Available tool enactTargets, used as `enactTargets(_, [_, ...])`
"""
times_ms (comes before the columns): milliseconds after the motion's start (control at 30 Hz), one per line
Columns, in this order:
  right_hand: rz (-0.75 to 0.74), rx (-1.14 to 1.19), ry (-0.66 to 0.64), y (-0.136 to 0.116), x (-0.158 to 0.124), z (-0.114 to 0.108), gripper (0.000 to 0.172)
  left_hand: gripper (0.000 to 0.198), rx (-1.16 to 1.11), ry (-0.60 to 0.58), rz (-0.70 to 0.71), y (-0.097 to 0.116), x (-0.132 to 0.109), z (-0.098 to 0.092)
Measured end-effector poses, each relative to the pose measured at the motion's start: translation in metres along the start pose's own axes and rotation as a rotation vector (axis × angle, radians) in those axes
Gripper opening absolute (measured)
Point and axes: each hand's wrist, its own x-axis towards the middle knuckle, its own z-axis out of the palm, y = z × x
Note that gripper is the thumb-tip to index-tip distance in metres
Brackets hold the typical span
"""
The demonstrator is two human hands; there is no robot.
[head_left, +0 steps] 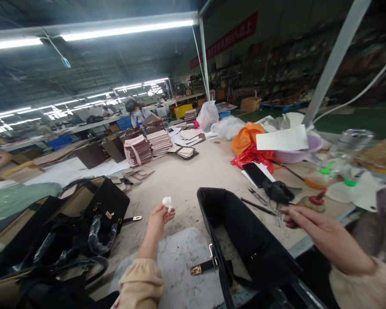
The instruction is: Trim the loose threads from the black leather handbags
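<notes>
My left hand point(158, 221) is raised over the table, its fingertips pinched on a small white crumpled wad point(167, 202). My right hand point(321, 234) reaches toward the table's right side with fingers curled beside a pair of scissors point(278, 213) and a dark bundle point(278, 191); I cannot make out whether it grips them. Between my hands stands an open black handbag point(244, 240) with a gold clasp strap point(201, 268), resting partly on a grey mat point(183, 266).
More black bags point(93, 223) lie at the left. Tweezers point(257, 196), a phone point(254, 174), red and orange plastic bags point(252, 148), a pink basin point(304, 152), glue bottles point(318, 178) and stacks of cardboard pieces point(148, 148) crowd the table. A person works far behind.
</notes>
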Motion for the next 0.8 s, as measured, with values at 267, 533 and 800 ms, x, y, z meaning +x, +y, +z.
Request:
enactTargets(267, [-0.715, -0.274, -0.203, -0.109, 0.049, 0.050, 0.025, 0.024, 0.042, -0.064, 0.097, -0.002, -0.029, 0.011])
enactTargets(533, [-0.726, -0.304, -0.299, -0.115, 0.064, 0.090, 0.024, 0.041, 0.564, -0.099, 0.280, -0.026, -0.014, 0.025])
enactTargets(800, [-0.753, -0.359, -0.326, -0.103, 0.062, 0.097, 0.024, 0.050, 0.769, -0.278, 0.339, -0.067, 0.004, 0.058])
